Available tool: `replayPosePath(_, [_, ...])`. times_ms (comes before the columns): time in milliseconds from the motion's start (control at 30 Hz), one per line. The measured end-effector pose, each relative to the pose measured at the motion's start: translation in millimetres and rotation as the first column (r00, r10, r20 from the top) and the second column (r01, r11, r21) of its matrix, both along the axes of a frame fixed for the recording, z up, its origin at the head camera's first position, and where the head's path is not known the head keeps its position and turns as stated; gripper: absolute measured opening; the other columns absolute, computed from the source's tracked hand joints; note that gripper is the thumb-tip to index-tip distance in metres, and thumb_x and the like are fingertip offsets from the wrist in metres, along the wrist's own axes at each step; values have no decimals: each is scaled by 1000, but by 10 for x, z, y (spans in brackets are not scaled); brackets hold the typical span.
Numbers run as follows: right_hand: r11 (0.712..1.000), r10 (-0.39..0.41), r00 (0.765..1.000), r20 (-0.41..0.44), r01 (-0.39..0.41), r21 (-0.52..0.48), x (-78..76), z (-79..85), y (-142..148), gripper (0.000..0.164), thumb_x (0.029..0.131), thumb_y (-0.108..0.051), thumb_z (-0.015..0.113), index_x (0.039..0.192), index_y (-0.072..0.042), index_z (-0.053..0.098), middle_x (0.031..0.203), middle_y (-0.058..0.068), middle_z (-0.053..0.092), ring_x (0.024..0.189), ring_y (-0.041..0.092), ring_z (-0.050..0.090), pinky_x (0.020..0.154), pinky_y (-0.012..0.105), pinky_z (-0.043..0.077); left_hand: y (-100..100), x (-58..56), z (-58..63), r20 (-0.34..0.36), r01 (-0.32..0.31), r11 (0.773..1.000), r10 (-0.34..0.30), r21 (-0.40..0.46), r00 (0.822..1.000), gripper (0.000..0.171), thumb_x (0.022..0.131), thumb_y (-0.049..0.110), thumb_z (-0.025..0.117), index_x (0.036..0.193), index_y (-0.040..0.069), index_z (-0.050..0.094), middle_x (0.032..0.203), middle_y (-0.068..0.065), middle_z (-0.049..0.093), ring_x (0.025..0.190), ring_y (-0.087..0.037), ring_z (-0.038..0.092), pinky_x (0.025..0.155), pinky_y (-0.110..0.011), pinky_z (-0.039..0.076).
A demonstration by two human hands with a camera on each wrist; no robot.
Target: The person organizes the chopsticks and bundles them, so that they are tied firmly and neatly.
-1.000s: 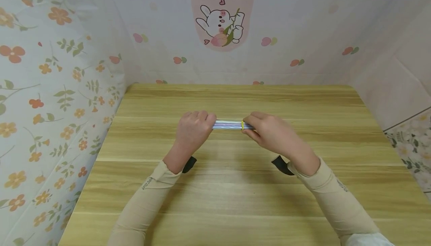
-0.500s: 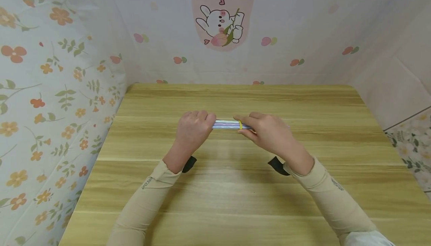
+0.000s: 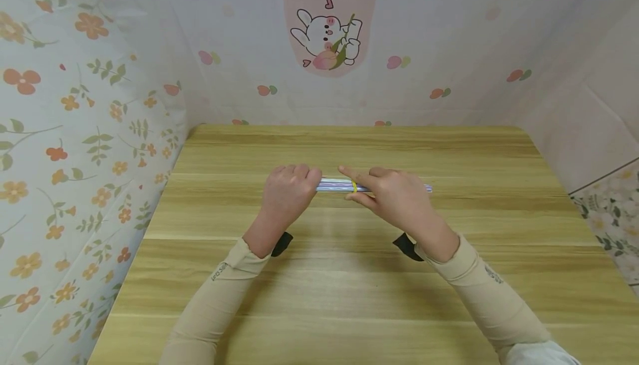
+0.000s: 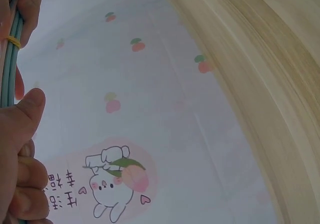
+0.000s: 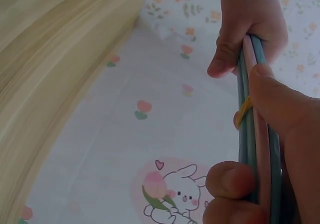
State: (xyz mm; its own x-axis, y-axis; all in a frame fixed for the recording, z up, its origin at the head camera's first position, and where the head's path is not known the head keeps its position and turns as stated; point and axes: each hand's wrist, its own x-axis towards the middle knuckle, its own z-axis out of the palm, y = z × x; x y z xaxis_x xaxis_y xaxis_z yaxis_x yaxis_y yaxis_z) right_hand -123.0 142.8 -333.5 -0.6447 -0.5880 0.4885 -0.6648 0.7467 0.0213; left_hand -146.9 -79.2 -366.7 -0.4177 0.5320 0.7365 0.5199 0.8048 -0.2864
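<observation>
Both hands hold a bundle of slim pencil-like sticks (image 3: 334,184) level above the table; pink and blue-green sticks (image 5: 261,149) show in the right wrist view. A yellow rubber band (image 3: 354,186) circles the bundle between the hands, nearer the right one. My left hand (image 3: 291,193) wraps its fingers round the left end and hides it. My right hand (image 3: 399,193) grips the right part, lower fingers curled under, thumb lying along the sticks by the rubber band (image 5: 244,112). Its index finger reaches past the band. The bundle's right end pokes out beyond the hand.
A wood-grain table (image 3: 319,309) lies under the hands. White patterned cloth (image 3: 234,37) with a rabbit print hangs behind it, and flowered cloth (image 3: 60,187) hangs at the left. Black straps (image 3: 408,247) show at both wrists.
My right hand has slid left along the sticks, and the rubber band has shifted slightly left with it. The right end of the bundle now shows. My left hand stays almost still.
</observation>
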Motion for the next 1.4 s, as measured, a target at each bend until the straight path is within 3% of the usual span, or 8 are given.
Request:
replayPosePath(200, [1000, 14, 997, 73, -12, -22, -5, 11, 23, 53, 77, -40, 77, 122, -13, 66, 70, 1, 61, 50, 10, 49, 43, 23, 36, -11, -8, -7, 10, 10, 1000, -11, 9, 1000, 34, 89, 9, 66, 61, 9, 47, 47, -1, 41, 38, -11, 31, 41, -23, 19])
replayPosePath(433, [996, 67, 976, 206, -52, -77, -17, 85, 77, 27, 81, -23, 76, 100, -3, 71, 78, 3, 60, 56, 9, 45, 52, 23, 40, -25, -15, -9, 15, 27, 999, -27, 41, 1000, 38, 80, -12, 52, 55, 12, 35, 48, 2, 25, 45, -11, 14, 48, -23, 11])
replayPosePath(733, [986, 169, 963, 211, -166, -33, -24, 100, 40, 18, 84, -12, 73, 92, 0, 63, 79, 4, 57, 62, 11, 46, 56, 23, 43, -22, -10, -14, 9, 33, 999, -34, 36, 999, 38, 82, -12, 46, 56, 12, 33, 52, 3, 19, 48, -10, 12, 48, -23, 10])
replayPosePath(933, [985, 172, 954, 245, -167, -44, -30, 92, 30, 18, 84, -13, 73, 92, -1, 62, 78, 3, 55, 61, 9, 45, 56, 22, 43, -19, -15, -27, -8, 29, 999, -29, 36, 1000, 37, 82, -11, 47, 56, 12, 33, 50, 3, 21, 47, -10, 11, 48, -23, 10])
replayPosePath(1067, [985, 172, 956, 237, -160, -67, -34, 77, 23, 22, 83, -14, 74, 99, 1, 66, 79, 3, 59, 60, 9, 47, 56, 22, 44, -20, -12, -26, -1, 22, 999, -22, 30, 1000, 37, 85, -7, 55, 57, 11, 38, 48, 2, 28, 44, -10, 17, 46, -23, 12])
replayPosePath(1233, [988, 144, 971, 193, -130, -83, -36, 52, 3, 35, 82, -20, 75, 112, -3, 68, 77, 3, 62, 57, 9, 47, 54, 23, 44, -17, -5, -16, 12, 5, 1000, -5, 5, 1000, 32, 90, 11, 64, 63, 9, 47, 48, -1, 42, 38, -12, 33, 42, -22, 20])
replayPosePath(1400, [992, 113, 985, 133, -105, -67, -43, 24, -20, 42, 81, -27, 76, 118, -10, 67, 69, 2, 59, 53, 9, 45, 51, 23, 42, -9, -5, -10, -8, 1, 1000, -1, 4, 1000, 34, 90, 15, 67, 62, 10, 47, 48, -1, 44, 37, -12, 36, 40, -23, 21])
